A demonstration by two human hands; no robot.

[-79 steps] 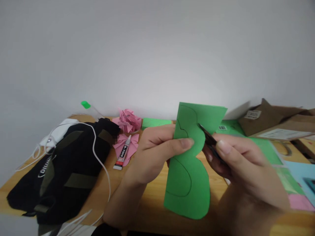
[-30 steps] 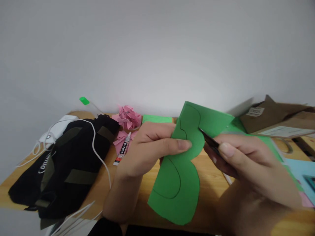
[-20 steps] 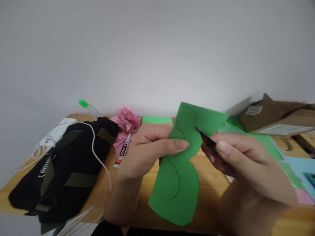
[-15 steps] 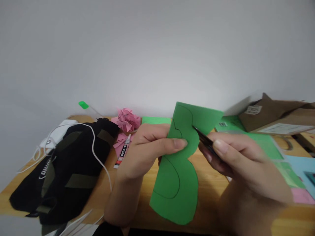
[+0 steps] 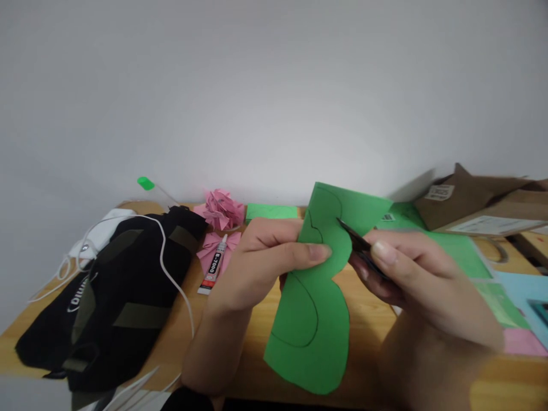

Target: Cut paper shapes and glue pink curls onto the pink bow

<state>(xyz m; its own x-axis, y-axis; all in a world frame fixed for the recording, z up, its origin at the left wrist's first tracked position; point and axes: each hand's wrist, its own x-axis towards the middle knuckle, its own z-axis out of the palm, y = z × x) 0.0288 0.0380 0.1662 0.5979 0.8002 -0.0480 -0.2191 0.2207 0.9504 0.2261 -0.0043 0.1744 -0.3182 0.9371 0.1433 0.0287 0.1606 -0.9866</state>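
Note:
Green paper [image 5: 314, 319] with black drawn curves is held upright above the table, its right and lower edges cut in rounded lobes. My left hand [image 5: 269, 257] pinches it at the middle, thumb on the front and fingers behind. My right hand [image 5: 419, 279] is closed around dark scissors [image 5: 362, 246]; their handles are hidden in the fingers. The narrow blade tip lies at the paper's upper part, near the drawn line between the lobe and the uncut top corner.
At left lies a black bag [image 5: 137, 285] with a white cable [image 5: 165, 251] across it. A glue tube [image 5: 213, 265] and pink folded paper [image 5: 222, 209] are behind my left hand. A cardboard box [image 5: 483, 200], green sheets [image 5: 458, 251] and a light blue sheet [image 5: 520, 291] lie at right.
The green paper and my left hand have shifted slightly right and down. The scissors' tip stays near the same drawn line, and my right hand has barely moved.

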